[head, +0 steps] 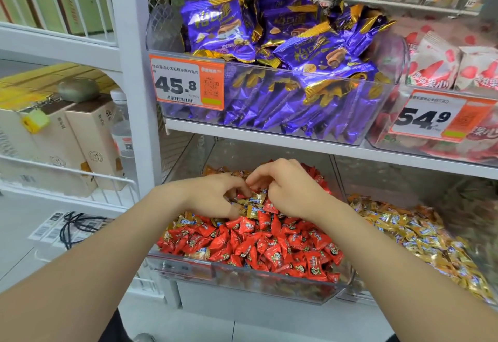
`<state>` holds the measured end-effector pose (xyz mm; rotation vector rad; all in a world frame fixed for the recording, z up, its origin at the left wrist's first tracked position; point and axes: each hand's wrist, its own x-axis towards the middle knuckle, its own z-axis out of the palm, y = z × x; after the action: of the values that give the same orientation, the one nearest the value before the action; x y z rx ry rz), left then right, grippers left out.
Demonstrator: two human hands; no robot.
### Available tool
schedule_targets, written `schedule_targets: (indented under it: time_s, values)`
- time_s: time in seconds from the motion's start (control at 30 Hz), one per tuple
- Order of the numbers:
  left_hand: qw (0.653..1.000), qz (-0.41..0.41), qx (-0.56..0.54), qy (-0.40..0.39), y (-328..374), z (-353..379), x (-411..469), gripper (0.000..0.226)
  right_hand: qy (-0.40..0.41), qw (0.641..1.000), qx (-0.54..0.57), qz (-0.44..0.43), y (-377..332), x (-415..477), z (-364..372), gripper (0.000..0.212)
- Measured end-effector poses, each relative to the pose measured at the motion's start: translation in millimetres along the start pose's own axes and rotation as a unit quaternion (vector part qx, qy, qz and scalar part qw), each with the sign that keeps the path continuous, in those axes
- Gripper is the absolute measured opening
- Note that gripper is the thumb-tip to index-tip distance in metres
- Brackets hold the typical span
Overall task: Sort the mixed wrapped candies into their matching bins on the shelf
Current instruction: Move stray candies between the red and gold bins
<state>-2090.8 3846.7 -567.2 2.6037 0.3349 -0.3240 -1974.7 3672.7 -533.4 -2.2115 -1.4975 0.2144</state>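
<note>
**Four bins, two hands, sweets beyond counting**

Two hands are in view: a left hand (213,196) and a right hand (285,190). There are four clear bins, two to a shelf: the purple chocolate bin (269,68) and strawberry bin (377,126) above, the red candy bin (242,282) and gold candy bin (377,185) below. Two large orange price tags hang in front, one reading 45.8 (187,82), one 54.9 (439,116). The red candies (269,244) are too many to count. At least three stray gold candies (256,198) lie among them. One water bottle (121,126) stands at the left.
</note>
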Motion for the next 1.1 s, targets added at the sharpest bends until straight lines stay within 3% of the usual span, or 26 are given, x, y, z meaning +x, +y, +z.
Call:
schedule_targets:
  time_s: [0.1,0.2,0.3,0.37,0.47,0.6,0.8,0.93,1.1]
  values:
    - [1.000,-0.001,0.001,-0.026,-5,2,1,0.078,-0.010,1.000,0.005,0.019,3,5,4,0.061]
    - [1.000,-0.008,0.005,-0.007,-6,5,5,0.047,-0.038,0.998,-0.048,0.035,3,11,11,0.038]
    - [1.000,-0.009,0.010,0.012,-3,8,7,0.028,-0.107,0.988,-0.104,0.042,1,8,15,0.064]
    - [1.000,0.000,0.001,0.015,-2,8,6,0.021,-0.149,0.982,-0.115,0.025,2,8,19,0.070]
    - [1.000,0.005,-0.002,0.010,-3,4,1,0.017,-0.171,0.978,-0.118,0.009,10,14,20,0.056]
    - [1.000,0.004,-0.018,0.014,-5,-1,-5,0.022,-0.199,0.969,-0.148,0.002,16,19,22,0.022]
    - [0.994,-0.020,-0.101,0.033,-4,-5,-11,0.009,-0.135,0.984,-0.114,0.006,19,19,23,0.025]
    - [0.985,-0.022,-0.156,0.067,-7,-3,-9,0.021,-0.051,0.998,-0.017,0.031,22,15,4,0.023]
    - [0.980,-0.012,-0.157,0.119,-1,-6,-8,0.026,-0.020,0.996,0.062,0.067,26,7,-4,0.023]
